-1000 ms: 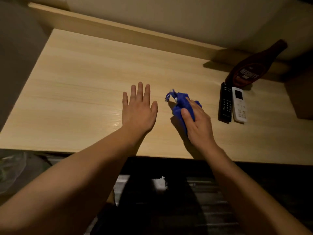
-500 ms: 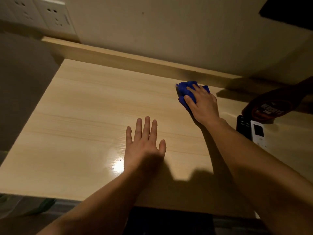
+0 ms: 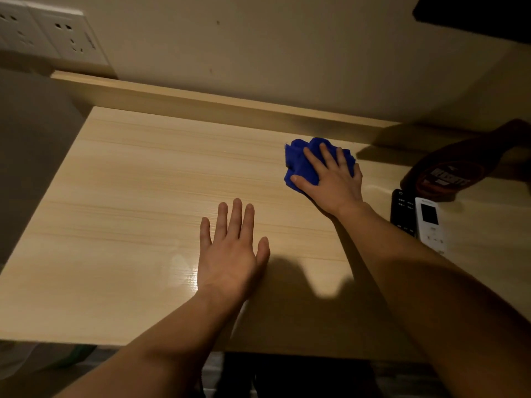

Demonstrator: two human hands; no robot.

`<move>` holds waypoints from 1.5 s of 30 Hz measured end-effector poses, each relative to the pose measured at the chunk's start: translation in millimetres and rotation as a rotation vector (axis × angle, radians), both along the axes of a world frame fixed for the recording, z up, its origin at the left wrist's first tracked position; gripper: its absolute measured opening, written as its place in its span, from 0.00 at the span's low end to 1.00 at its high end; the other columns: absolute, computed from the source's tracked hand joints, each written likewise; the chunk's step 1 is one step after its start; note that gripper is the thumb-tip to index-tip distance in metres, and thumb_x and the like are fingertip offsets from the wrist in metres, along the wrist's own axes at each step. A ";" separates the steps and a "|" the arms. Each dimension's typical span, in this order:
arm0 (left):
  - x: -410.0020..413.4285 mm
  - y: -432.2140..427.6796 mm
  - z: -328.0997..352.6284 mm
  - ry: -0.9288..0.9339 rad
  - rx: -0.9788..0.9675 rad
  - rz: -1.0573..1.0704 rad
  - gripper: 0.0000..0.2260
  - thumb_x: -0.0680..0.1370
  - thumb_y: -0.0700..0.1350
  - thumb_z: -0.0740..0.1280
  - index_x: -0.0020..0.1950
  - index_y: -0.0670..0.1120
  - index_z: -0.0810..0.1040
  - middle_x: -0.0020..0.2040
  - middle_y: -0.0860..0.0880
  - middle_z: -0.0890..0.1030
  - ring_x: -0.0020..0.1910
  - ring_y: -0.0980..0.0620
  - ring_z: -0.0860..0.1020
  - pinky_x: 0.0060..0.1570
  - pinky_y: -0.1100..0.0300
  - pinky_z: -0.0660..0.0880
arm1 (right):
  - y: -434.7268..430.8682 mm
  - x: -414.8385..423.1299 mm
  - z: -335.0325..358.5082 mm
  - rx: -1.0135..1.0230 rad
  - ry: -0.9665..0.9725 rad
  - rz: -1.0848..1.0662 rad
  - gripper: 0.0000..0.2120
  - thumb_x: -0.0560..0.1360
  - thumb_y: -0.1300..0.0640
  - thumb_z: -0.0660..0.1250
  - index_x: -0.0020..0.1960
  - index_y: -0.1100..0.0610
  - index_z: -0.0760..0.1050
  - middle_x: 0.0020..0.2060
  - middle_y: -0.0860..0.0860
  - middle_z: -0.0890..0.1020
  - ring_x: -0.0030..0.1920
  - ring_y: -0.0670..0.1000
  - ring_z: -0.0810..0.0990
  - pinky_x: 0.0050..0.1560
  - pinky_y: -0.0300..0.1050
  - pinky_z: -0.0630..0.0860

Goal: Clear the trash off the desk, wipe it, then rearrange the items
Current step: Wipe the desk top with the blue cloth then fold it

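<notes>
A bunched blue cloth (image 3: 298, 162) lies on the light wooden desk (image 3: 143, 182) near its raised back ledge, right of centre. My right hand (image 3: 330, 179) presses down on the cloth, fingers spread over it and thumb at its near edge. My left hand (image 3: 230, 254) rests flat on the desk with fingers apart, holding nothing, nearer the front edge. At the right stand a brown syrup bottle (image 3: 459, 170), a black remote (image 3: 402, 212) and a white remote (image 3: 429, 222) side by side.
A wooden ledge (image 3: 201, 101) runs along the wall behind the desk. White wall sockets (image 3: 57, 35) sit at the upper left. A dark object (image 3: 474, 15) hangs at the top right. The desk's front edge (image 3: 86, 343) lies below my forearms.
My right hand pushed the blue cloth from the middle of the desk toward the back ledge, then drew it slightly nearer. My left hand stayed flat on the desk.
</notes>
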State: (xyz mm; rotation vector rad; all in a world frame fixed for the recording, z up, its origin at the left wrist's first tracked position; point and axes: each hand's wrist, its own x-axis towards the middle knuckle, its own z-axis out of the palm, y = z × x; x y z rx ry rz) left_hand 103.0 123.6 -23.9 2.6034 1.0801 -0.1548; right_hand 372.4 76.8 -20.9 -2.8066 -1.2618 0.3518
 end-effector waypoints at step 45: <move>-6.3 -3.7 -7.4 -0.055 0.075 -0.033 0.41 0.79 0.74 0.38 0.86 0.51 0.43 0.86 0.48 0.42 0.84 0.46 0.38 0.81 0.39 0.40 | -193.9 -160.2 23.5 0.478 0.162 -0.084 0.25 0.84 0.39 0.53 0.77 0.47 0.70 0.78 0.45 0.68 0.79 0.44 0.62 0.79 0.52 0.59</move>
